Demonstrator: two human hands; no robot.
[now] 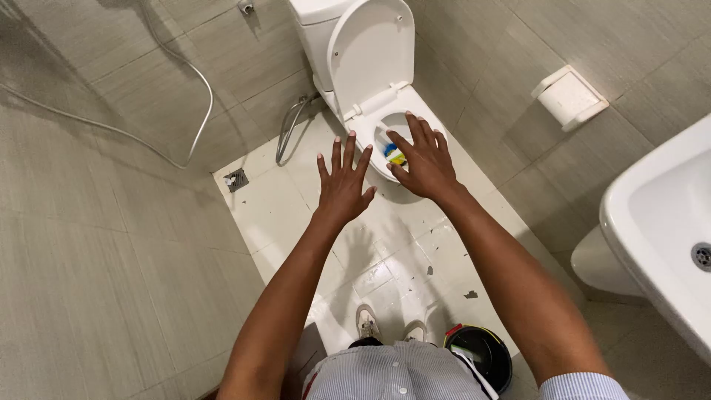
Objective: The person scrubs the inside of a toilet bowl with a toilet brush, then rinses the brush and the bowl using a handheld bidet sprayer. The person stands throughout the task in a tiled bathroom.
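Nearest the person, a round black bin (481, 355) stands on the pale floor tiles (400, 252) just right of their shoes (385, 326), well short of the toilet (370, 96). Farther out, both bare hands hover flat, palms down, with nothing in them. The left hand (343, 181) has its fingers spread wide and hangs over the tiles just in front of the toilet's bowl, at its left edge. The right hand (424, 164), fingers also splayed, is held over the front rim of the bowl, partly covering the opening. Inside the bowl, just beyond the right hand's fingertips, sits a small blue and yellow object (393, 154); what it is cannot be told. Beyond, the toilet's lid (370, 52) stands raised against the cistern. Left of the toilet a floor drain (236, 179) lies by the wall, with a grey hose (292, 126) nearer the bowl. Right of the toilet, a white paper holder (569, 96) is fixed to the wall, and a white basin (659, 222) juts in nearer the person.
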